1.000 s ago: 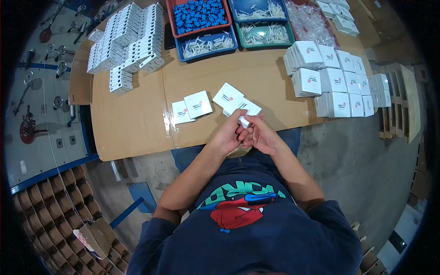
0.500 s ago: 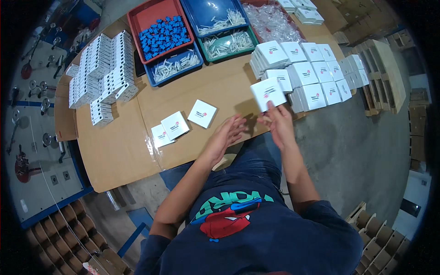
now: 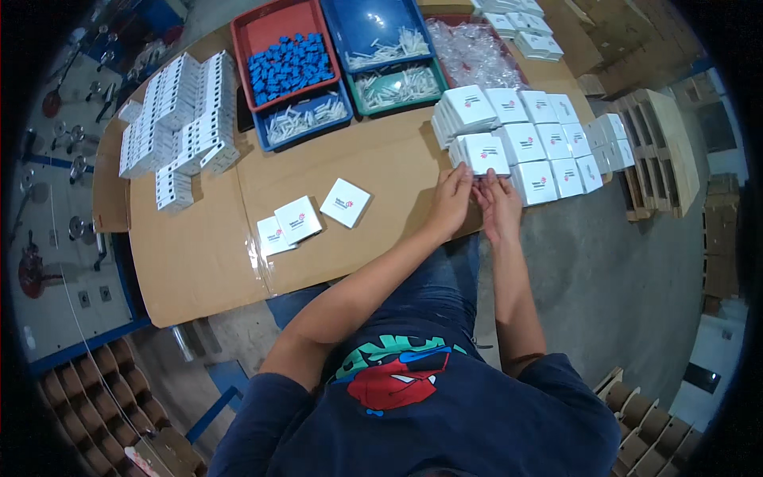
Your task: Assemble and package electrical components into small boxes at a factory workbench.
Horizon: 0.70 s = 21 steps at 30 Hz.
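White loose boxes point(image 3: 298, 220) lie face up on cardboard point(image 3: 199, 262). At two o'clock from them, the left hand point(image 3: 451, 197) rests fingertips on a near-square box point(image 3: 482, 148), its far edge facing between eleven and twelve, long axis unclear. The right hand point(image 3: 501, 207) has fingers at its six-o'clock edge; clamped or merely touching, I cannot tell. It sits on the nine-o'clock side of stacked boxes point(image 3: 548, 143).

Three boxes point(image 3: 298, 220) on table point(image 3: 199, 262), trays point(image 3: 373, 22) behind, stacked boxes point(image 3: 524, 143) right — hands point(image 3: 451, 203) before them
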Motion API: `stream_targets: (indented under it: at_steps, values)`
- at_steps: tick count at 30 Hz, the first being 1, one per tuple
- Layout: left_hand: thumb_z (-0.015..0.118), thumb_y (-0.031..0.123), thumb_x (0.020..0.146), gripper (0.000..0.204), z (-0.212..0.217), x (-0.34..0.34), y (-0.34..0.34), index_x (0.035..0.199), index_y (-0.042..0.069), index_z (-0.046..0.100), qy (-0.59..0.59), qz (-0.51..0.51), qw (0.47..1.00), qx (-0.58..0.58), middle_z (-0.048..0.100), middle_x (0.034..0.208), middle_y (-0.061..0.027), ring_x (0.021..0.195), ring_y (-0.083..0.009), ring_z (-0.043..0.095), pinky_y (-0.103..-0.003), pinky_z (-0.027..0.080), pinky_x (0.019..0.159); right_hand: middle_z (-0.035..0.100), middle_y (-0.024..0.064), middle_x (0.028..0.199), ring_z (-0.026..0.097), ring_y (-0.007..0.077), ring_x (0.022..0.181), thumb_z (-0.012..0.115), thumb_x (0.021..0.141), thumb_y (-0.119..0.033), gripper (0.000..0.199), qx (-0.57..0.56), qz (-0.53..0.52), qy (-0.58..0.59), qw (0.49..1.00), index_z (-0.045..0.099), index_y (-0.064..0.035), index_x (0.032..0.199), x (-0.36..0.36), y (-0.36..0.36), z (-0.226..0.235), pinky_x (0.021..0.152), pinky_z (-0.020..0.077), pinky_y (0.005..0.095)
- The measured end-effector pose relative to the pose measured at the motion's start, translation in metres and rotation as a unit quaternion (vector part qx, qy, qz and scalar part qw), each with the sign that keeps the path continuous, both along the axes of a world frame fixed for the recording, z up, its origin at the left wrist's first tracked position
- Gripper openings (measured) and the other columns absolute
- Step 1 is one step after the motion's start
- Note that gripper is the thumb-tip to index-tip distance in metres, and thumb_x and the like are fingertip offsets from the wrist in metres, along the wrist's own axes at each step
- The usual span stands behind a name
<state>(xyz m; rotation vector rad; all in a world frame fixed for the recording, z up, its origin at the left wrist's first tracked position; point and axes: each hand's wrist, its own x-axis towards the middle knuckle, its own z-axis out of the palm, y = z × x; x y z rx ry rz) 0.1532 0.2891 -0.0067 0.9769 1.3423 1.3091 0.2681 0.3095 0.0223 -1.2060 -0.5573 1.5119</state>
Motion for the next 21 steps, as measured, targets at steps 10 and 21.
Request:
stream_targets:
  at_steps: [10, 21]
  values:
    - [0.052, 0.037, 0.103, 0.051, 0.010, -0.008, -0.017, 0.127, -0.008, 0.059, 0.082, 0.067, 0.994, 0.028, 0.060, 0.114, -0.0206, 0.103, -0.0298, 0.064, -0.035, 0.050, 0.089, 0.067, 0.0131, 0.107, 0.069, 0.0242, 0.096, 0.066, 0.098, -0.014, 0.025, 0.001, -0.026, -0.007, 1.000, 0.059, 0.0028, 0.115, 0.007, 0.010, -0.022, 0.087, 0.0586, 0.0348]
    - [0.055, 0.028, 0.104, 0.035, 0.011, -0.121, -0.178, 0.126, 0.002, 0.064, 0.010, -0.162, 0.984, -0.069, 0.068, 0.118, -0.0100, 0.107, -0.0173, 0.063, -0.032, 0.048, 0.095, 0.067, 0.0131, 0.110, 0.069, 0.0273, 0.104, 0.064, 0.099, -0.018, 0.023, 0.040, -0.077, 0.010, 0.996, 0.057, -0.0011, 0.113, -0.018, -0.019, -0.018, 0.085, 0.0591, 0.0401]
